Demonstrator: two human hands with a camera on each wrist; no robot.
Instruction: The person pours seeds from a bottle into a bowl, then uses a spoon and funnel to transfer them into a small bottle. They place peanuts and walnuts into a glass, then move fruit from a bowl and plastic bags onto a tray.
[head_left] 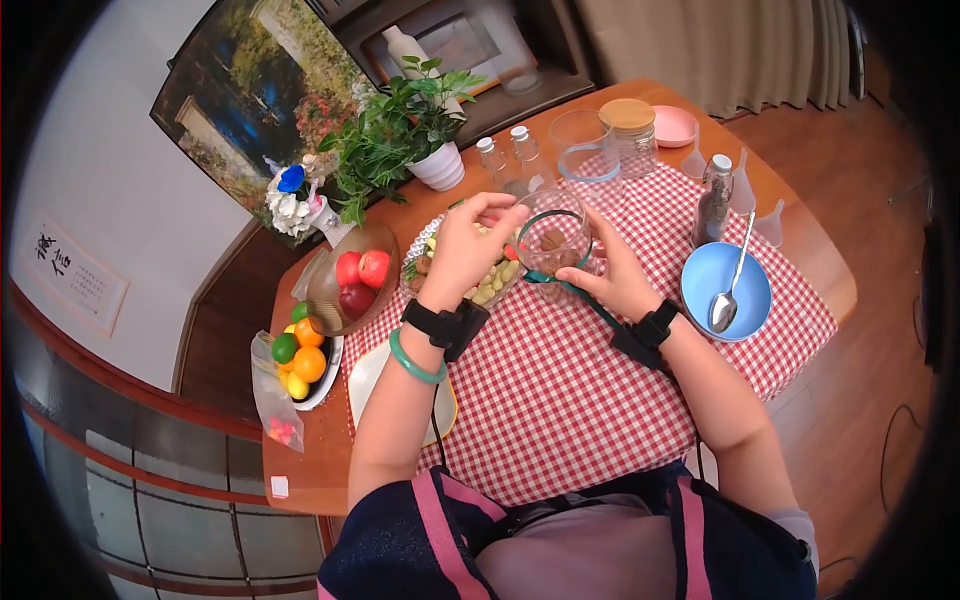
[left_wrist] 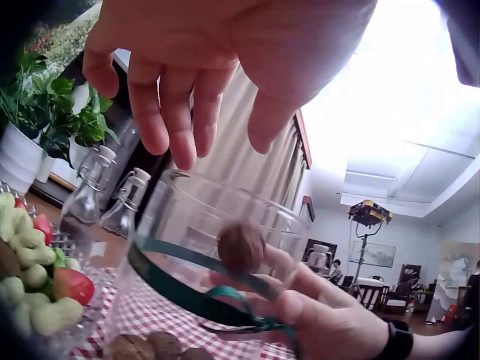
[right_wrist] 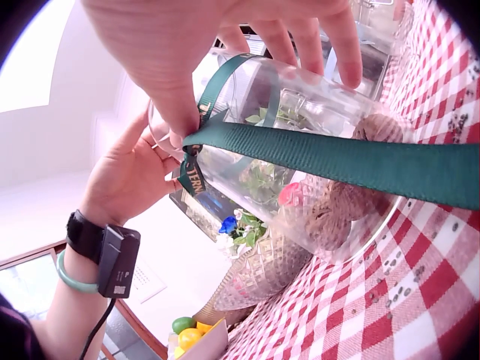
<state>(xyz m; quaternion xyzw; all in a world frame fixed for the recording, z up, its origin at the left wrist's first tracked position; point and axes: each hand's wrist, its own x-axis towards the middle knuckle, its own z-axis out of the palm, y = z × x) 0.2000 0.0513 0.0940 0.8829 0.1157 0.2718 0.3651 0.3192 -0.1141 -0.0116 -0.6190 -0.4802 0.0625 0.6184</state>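
My right hand holds a clear glass jar round its side, thumb at the green ribbon tied about it. Several walnuts lie at the jar's bottom. A blurred single walnut hangs in the air inside the jar, below the rim. Above the mouth is my left hand, fingers pointing down and parted from the thumb, with nothing between them. Beside that hand stands a glass dish of peanuts, with red and green pieces among them.
To the right sits a blue bowl with a spoon. Bottles, a wooden-lidded jar and a pink bowl stand at the back. A bowl of red fruit and citrus fruit are left; checked cloth covers the table.
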